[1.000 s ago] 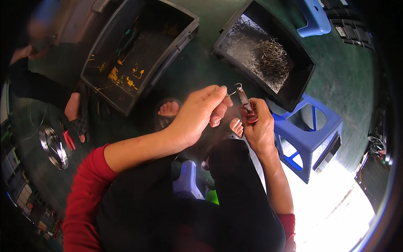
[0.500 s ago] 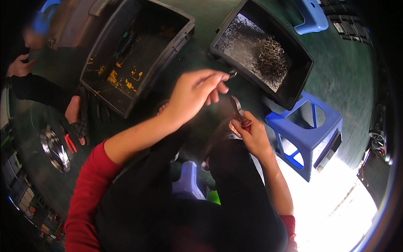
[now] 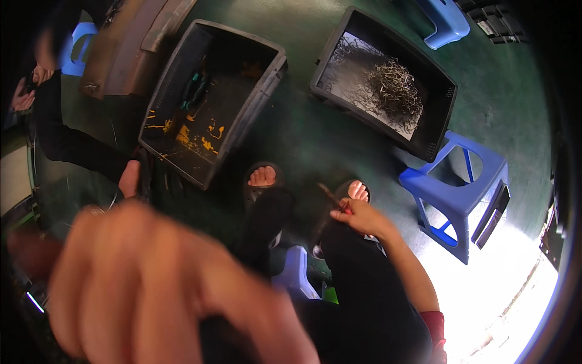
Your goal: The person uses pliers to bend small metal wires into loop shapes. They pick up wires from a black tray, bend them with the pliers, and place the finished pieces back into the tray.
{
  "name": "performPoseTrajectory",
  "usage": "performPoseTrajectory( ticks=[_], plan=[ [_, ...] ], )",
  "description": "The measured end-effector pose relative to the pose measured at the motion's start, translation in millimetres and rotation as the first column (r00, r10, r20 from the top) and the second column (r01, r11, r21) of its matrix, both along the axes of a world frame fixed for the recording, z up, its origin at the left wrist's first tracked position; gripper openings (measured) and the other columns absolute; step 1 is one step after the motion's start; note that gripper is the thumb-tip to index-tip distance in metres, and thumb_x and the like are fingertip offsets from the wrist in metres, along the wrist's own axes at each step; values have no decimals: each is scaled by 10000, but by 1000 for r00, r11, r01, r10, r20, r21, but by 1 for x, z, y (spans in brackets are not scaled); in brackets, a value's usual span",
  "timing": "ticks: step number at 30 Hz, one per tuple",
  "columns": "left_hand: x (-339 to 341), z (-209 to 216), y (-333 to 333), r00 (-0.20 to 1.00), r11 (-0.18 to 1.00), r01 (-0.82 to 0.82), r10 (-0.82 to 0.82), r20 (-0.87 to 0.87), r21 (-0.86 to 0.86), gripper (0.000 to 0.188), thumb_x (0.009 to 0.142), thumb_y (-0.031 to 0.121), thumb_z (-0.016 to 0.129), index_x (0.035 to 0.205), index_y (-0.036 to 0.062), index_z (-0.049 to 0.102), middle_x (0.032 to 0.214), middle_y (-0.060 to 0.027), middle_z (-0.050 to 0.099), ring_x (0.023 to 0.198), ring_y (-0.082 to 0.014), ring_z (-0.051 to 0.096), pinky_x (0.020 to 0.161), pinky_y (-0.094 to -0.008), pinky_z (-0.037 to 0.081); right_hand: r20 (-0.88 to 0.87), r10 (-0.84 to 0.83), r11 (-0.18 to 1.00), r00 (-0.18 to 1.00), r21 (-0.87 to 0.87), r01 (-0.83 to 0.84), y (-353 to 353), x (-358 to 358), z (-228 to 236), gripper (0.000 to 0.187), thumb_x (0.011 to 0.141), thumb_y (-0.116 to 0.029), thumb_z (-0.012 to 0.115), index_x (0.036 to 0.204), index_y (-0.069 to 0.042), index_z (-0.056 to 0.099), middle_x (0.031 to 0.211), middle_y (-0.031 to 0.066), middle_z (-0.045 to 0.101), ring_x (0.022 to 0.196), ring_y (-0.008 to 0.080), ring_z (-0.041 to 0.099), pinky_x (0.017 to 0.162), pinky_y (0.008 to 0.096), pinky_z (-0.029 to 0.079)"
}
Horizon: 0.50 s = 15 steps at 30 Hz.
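Very close to the camera, my left hand (image 3: 163,285) fills the lower left, back and knuckles showing. It is smeared by motion and its fingertips are out of sight, so I cannot make out whether it holds anything. Above my right knee, my right hand (image 3: 367,217) grips pliers (image 3: 333,197) with red on the handles, jaws pointing up and left. Beyond it stands a black crate (image 3: 376,124) with a pale lining, holding a tangled heap of small bent wire pieces (image 3: 397,91).
Another black crate (image 3: 242,124), stained yellow inside, holds a green-handled tool (image 3: 195,90). A blue plastic stool (image 3: 464,203) stands at right, another (image 3: 447,27) at far right. At left are a co-worker's leg (image 3: 82,142) and hands (image 3: 24,96). A blue stool (image 3: 295,273) is between my legs.
My left hand has swung from near the right crate, where it pinched a small dark metal piece, back toward the camera. My right hand still holds the pliers, slightly lower in view.
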<state>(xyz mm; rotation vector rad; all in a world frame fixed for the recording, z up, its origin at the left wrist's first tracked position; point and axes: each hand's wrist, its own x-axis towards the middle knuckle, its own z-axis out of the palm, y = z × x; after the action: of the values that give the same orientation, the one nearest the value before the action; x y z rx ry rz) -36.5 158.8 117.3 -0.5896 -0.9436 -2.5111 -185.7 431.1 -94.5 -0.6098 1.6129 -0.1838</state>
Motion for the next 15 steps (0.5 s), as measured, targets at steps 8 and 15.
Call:
performPoseTrajectory(
  ticks=[8,15],
  plan=[
    [-8,26,32,993,961,108,-90,-83,254,253,696,-46,522,526,83,387,554,-21,398,496,-163,451,662,-351,544,83,-130,990,988,69,124,8,0,-38,478,925,-471,605,903,2,668,798,97,674,795,228,646,762,366,483],
    [0,27,40,998,958,12,5,-59,287,351,595,-157,521,444,89,322,507,-17,356,427,-174,439,646,-405,596,105,-159,986,982,66,153,9,-2,-37,484,927,-482,597,820,-13,652,739,75,658,720,203,628,716,349,473]
  ],
)
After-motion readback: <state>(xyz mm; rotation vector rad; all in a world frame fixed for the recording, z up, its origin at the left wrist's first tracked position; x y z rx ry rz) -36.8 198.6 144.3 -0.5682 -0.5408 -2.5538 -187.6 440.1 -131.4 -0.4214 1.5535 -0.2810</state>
